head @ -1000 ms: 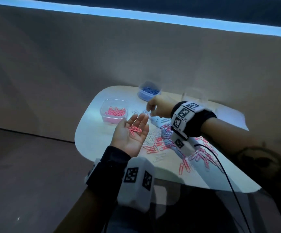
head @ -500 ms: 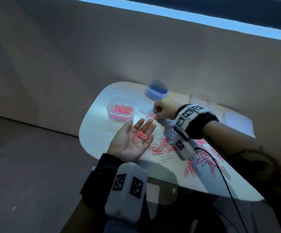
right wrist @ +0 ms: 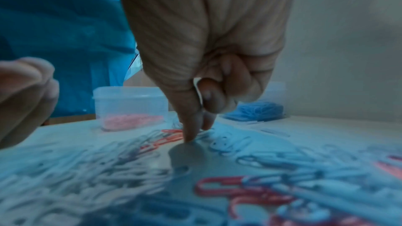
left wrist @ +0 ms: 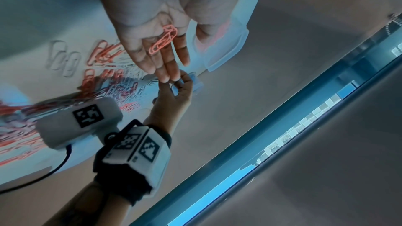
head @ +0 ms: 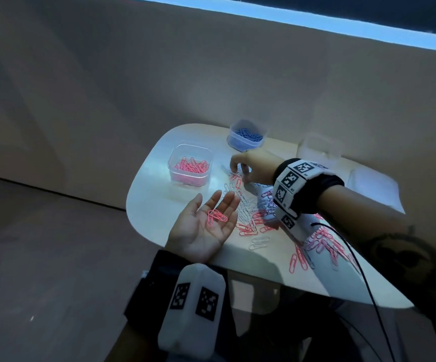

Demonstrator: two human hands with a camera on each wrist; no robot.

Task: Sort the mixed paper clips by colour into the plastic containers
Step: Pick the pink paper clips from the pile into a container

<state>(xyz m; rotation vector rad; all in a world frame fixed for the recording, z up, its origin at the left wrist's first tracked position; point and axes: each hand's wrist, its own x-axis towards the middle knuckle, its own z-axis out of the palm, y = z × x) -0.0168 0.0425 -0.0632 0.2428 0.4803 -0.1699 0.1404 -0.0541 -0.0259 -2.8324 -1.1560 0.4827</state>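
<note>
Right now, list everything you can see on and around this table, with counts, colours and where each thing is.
table: one, white, centre
pink tub: one, clear, holds pink clips, far left of table
blue tub: one, clear, holds blue clips, far edge
third tub: one, clear, far right; contents unclear
loose clips: many, pink, white and blue, scattered mid-table
palm clips: a few, pink, lying on left palm
left hand: open, palm up, near edge
right hand: fingertip down among loose clips

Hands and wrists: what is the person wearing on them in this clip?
Both hands, left hand and right hand, are bare. Each wrist carries a black band with a white camera block bearing black-and-white square markers. A thin black cable trails from the right wrist unit. The right forearm shows a dark tattoo.
</note>
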